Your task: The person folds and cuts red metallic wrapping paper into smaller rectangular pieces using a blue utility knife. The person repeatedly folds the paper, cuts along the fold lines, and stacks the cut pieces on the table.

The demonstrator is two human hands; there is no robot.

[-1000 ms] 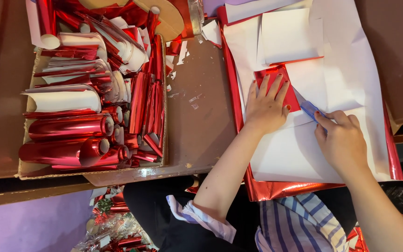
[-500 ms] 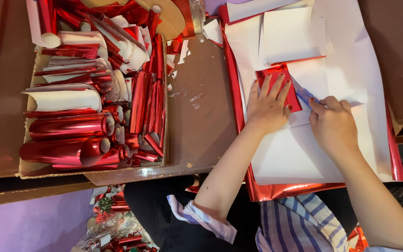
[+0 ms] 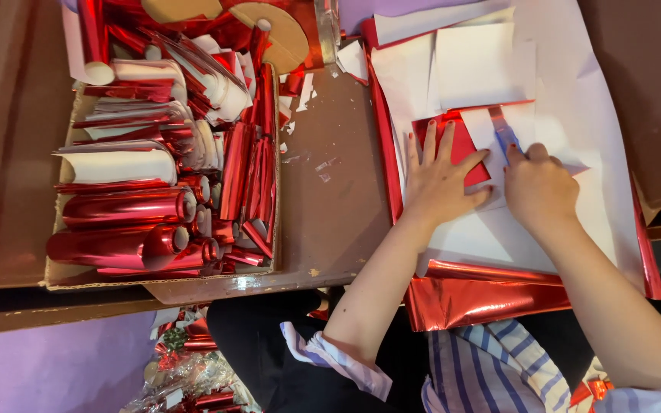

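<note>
My left hand lies flat, fingers spread, pressing down a white sheet and the edge of a red foil piece. My right hand is closed around a blue-handled cutter, whose blade end points away from me along the sheet, just right of the red piece. The white sheets lie on a larger red foil sheet that hangs over the table's near edge.
A cardboard box at the left holds several rolls of red foil and white-backed scraps. A brown table surface with small paper bits lies between box and sheets. Round cardboard discs sit at the top.
My right hand has slid the cutter away from me along the sheet, from the near side up beside the red piece. My left hand has stayed pressed in place.
</note>
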